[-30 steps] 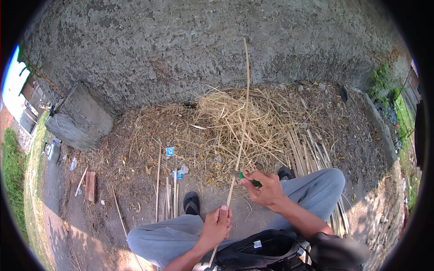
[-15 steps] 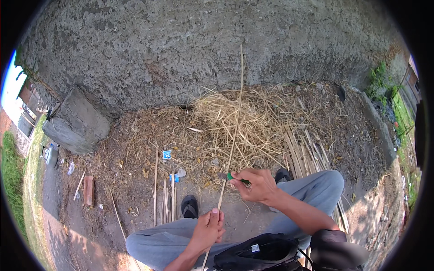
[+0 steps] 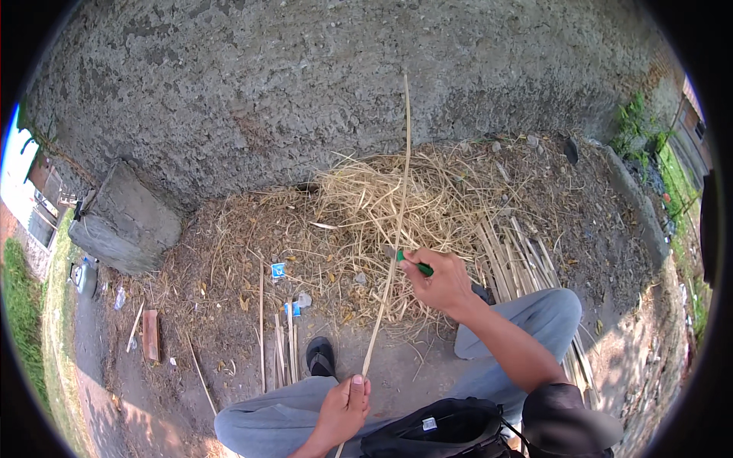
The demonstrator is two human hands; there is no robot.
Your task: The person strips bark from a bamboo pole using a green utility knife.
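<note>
My left hand (image 3: 343, 411) is closed around the lower part of a long, thin bamboo strip (image 3: 407, 137), thumb on top. From there the strip slants up and away over a pile of pale shavings (image 3: 366, 191), its far end before the wall. Held in my right hand (image 3: 445, 284) is a small knife with a green handle (image 3: 423, 269). Its short blade lies against the strip, well beyond my left hand. The blade's exact edge is too small to make out.
A rough grey wall (image 3: 321, 91) rises beyond the shavings. Split strips (image 3: 510, 263) lie by my right knee, others (image 3: 262, 328) left of my foot. A concrete block (image 3: 134, 217) and a brick (image 3: 151, 336) are at left. A black bag (image 3: 427, 431) rests at my lap.
My right hand and the knife have moved away from me along the strip. My left hand, still gripping it, has shifted slightly nearer to me.
</note>
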